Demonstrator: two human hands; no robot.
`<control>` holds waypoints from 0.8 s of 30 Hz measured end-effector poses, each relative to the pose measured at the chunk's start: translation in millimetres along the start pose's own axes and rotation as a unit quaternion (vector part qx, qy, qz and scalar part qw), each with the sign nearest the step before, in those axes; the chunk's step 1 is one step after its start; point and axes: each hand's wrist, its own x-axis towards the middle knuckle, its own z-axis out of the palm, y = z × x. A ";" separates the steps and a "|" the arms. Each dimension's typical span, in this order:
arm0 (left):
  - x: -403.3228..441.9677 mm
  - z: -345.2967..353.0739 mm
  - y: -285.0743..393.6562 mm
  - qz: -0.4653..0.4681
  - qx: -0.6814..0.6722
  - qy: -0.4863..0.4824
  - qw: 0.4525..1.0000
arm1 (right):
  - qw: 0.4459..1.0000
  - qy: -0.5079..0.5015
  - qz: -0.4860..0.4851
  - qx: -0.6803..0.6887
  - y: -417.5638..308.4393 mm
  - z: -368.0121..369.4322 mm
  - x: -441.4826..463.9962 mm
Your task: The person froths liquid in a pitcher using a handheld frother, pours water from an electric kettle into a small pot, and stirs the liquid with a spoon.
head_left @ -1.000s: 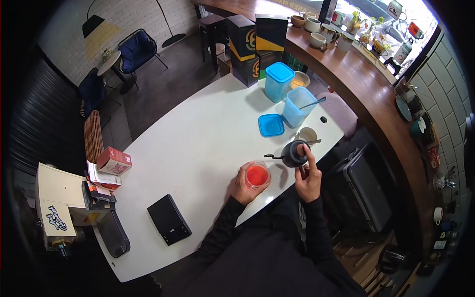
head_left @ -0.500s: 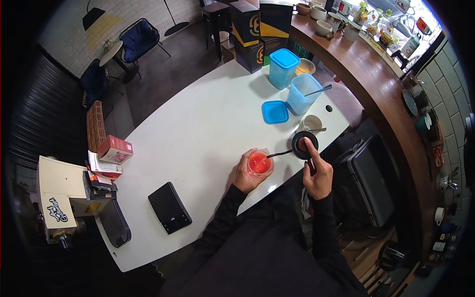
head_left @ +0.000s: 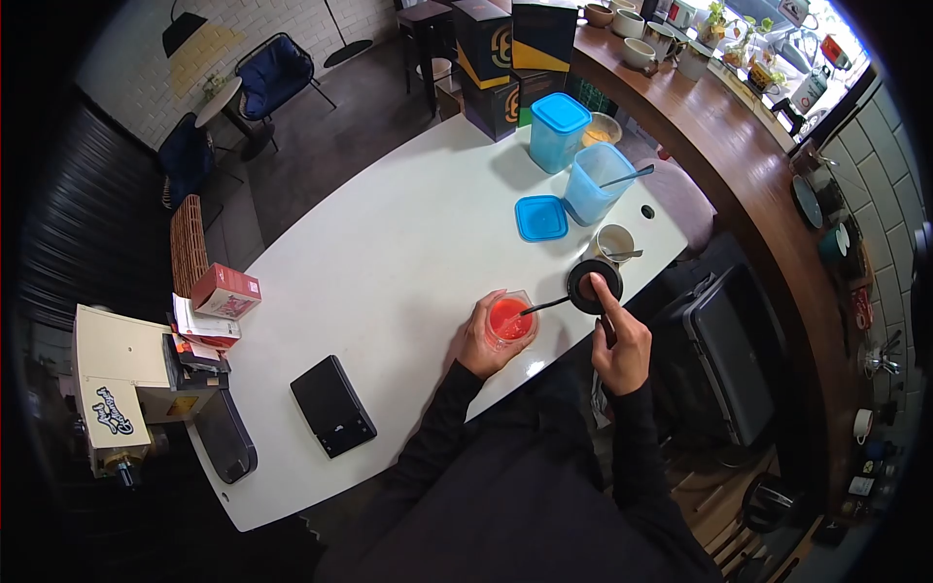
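My left hand (head_left: 483,342) is wrapped around a clear glass (head_left: 528,340) of red liquid near the table's front edge. In my right hand (head_left: 622,352) is a black gooseneck kettle (head_left: 580,297), its thin spout (head_left: 550,303) reaching over the glass. My right index finger presses on the kettle's round lid, while the other fingers close about the handle, which they partly hide. Just behind the kettle stands a cup (head_left: 614,240) with a spoon in it.
Two blue plastic containers, one lidded (head_left: 559,136) and one uncovered (head_left: 595,189) with a spoon, stand at the back beside a loose blue lid (head_left: 541,219). A black flat scale-like device (head_left: 333,406) lies front left. A red box (head_left: 226,291) and a cream machine (head_left: 112,369) are further left.
The kettle has shifted slightly left toward the glass, and its spout tip now sits a little further over it. My left hand and the glass stay in place.
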 end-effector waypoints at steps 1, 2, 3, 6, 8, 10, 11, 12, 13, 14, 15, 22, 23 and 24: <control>0.1 -0.3 0.2 0.007 0.006 0.002 1.000 | 1.000 0.017 -0.004 0.006 -1.0 -0.6 1.8; 0.4 0.1 0.4 0.007 0.006 0.000 1.000 | 1.000 0.018 -0.003 0.006 -1.7 -2.1 2.9; 0.8 1.0 0.6 0.010 -0.001 0.005 1.000 | 1.000 0.025 -0.003 -0.007 -2.2 -4.0 4.2; 0.9 0.2 2.0 0.005 0.001 0.006 1.000 | 0.998 0.042 -0.019 -0.031 3.9 -4.4 4.7; 0.9 -0.6 5.3 -0.003 0.009 0.004 1.000 | 0.998 0.033 -0.033 -0.043 7.5 -4.5 2.4; 1.7 -2.2 14.0 -0.032 0.023 -0.002 0.999 | 0.999 0.013 -0.023 -0.038 6.9 -6.0 -1.3; 1.7 -0.7 11.3 -0.032 0.023 0.000 0.999 | 0.999 -0.006 -0.013 -0.033 6.6 -6.6 -1.9; 2.0 0.9 8.9 -0.021 0.009 0.010 1.000 | 0.999 -0.007 -0.013 -0.032 5.3 -6.7 -1.2; 1.7 1.8 6.7 -0.010 -0.005 0.019 1.000 | 1.000 -0.008 -0.006 -0.022 2.7 -6.6 -0.5; 1.0 1.9 4.3 -0.011 -0.004 0.019 1.000 | 1.000 -0.009 0.001 -0.011 0.9 -6.6 -0.1; 1.3 0.4 5.7 -0.014 0.003 0.010 1.000 | 1.000 -0.008 0.002 -0.011 0.2 -6.3 0.8; 1.3 -0.1 2.2 0.001 0.016 0.004 1.000 | 0.998 0.047 -0.032 -0.023 5.5 -9.5 9.1; 1.2 0.7 2.3 0.002 0.015 0.005 1.000 | 0.999 0.026 -0.029 -0.038 6.2 -11.2 7.4; 1.6 1.0 6.4 -0.007 0.015 0.007 1.000 | 0.998 0.005 -0.026 -0.053 6.2 -12.3 5.8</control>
